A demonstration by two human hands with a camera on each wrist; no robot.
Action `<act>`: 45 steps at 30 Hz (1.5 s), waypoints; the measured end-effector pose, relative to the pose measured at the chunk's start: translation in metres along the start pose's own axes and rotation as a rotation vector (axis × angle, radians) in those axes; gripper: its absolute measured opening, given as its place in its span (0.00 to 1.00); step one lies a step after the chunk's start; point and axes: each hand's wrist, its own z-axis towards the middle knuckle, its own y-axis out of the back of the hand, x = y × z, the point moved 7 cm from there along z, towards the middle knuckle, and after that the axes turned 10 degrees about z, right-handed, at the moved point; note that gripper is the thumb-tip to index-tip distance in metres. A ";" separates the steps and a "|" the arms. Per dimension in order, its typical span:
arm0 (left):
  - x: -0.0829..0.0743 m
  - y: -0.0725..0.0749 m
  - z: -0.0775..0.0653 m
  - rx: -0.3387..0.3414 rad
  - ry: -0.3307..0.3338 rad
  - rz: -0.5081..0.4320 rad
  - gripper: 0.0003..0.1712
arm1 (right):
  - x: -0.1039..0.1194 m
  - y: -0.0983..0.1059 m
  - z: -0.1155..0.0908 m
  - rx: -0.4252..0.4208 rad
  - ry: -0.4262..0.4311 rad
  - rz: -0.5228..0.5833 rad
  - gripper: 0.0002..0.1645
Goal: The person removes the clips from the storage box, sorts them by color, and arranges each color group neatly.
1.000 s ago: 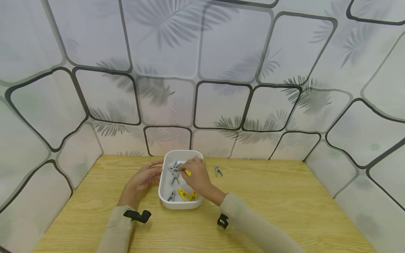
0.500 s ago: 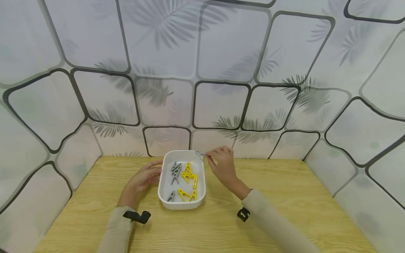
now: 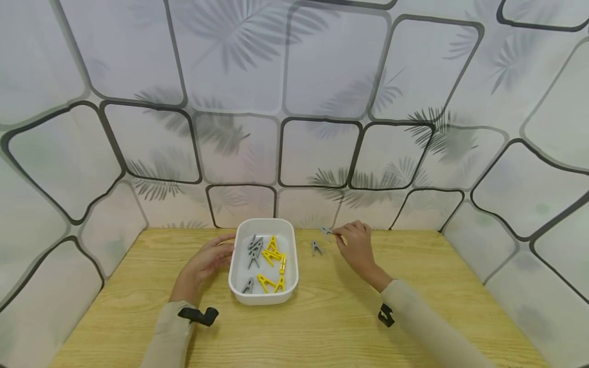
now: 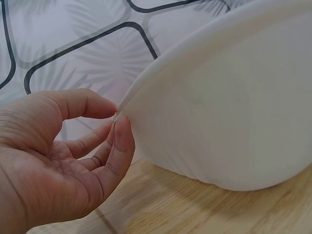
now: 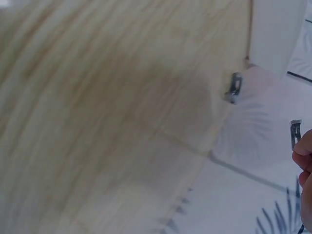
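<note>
In the head view, a white rectangular tub [image 3: 234, 278] holds several grey and yellow plastic clothespins, among them a yellow clothespin [image 3: 266, 282] and a grey clothespin [image 3: 248, 285]. My left hand [image 3: 208, 260] rests at the tub's left side, its loosely bent fingers touching the outer wall near the rim, as the left wrist view shows up close. To the right of the tub, my right hand [image 3: 358, 249] pinches a grey clothespin [image 3: 326, 232] between thumb and fingertips, over the table's back edge. Another grey clothespin [image 3: 316, 248] lies on the table just below it.
The wood-grain table [image 3: 322, 327] ends at a patterned white backdrop [image 3: 317, 153] that wraps round the back and both sides. Black wrist mounts [image 3: 199, 315] sit on both sleeves.
My right hand has taken a grey clothespin out of the tub and carried it right, past the clothespin on the table. The left hand stays against the tub.
</note>
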 end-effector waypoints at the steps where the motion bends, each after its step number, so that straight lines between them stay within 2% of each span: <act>1: 0.000 0.000 0.000 0.000 0.000 -0.001 0.32 | -0.004 -0.001 -0.002 0.013 -0.005 -0.002 0.09; 10: 0.000 -0.002 0.001 0.000 -0.012 -0.016 0.27 | -0.025 -0.015 -0.021 0.144 -0.018 -0.081 0.06; 18: -0.001 -0.001 0.001 -0.002 0.005 -0.008 0.32 | -0.026 -0.027 -0.034 0.231 -0.052 -0.089 0.05; 27: -0.002 -0.002 0.001 0.001 0.013 -0.007 0.33 | -0.030 -0.037 -0.035 0.301 -0.132 -0.100 0.03; 39: -0.002 -0.001 0.002 -0.006 0.011 -0.002 0.33 | -0.032 -0.047 -0.033 0.298 -0.163 -0.103 0.03; 45: -0.001 -0.001 0.000 0.001 0.013 -0.009 0.34 | -0.029 -0.050 -0.032 0.315 -0.207 -0.074 0.03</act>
